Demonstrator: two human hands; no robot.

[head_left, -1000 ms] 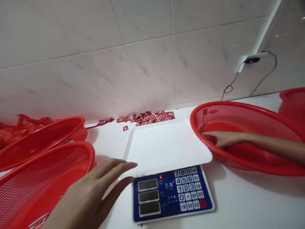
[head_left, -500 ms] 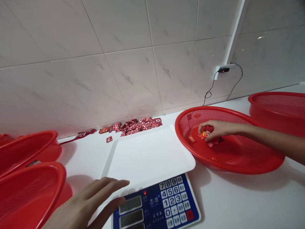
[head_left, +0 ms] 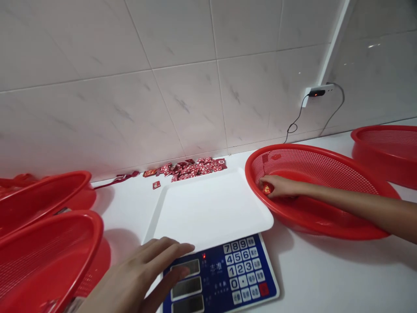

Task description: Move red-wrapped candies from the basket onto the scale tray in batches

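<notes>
R hand (head_left: 280, 187): down in the big basket (head_left: 293, 148), fingers curled in, narrow grip on a small red pkt (head_left: 267, 188), which sits near the basket's left wall.
L hand (head_left: 137, 274): fingers spread wide over the scale (head_left: 247, 269) display, holding nothing; can't tell if they're touching it.
Done so far: that one pkt is in the basket w/ the R hand, as far as I can see.
Left: a heap of pkts (head_left: 192, 167) along the wall behind the pan (head_left: 208, 208), plus a lone pkt (head_left: 157, 184) just off the pan's back-left corner.
Edges: pan's right corner sits just beside the big basket's rim, so pretty tight there. L fingers reach past the pan's front edge.
Room: a stretch of surface (head_left: 309, 269) runs right of the scale, in front of the big basket. Two baskets (head_left: 42, 204) (head_left: 45, 256) crowd the left side, another basket (head_left: 384, 143) far right.
</notes>
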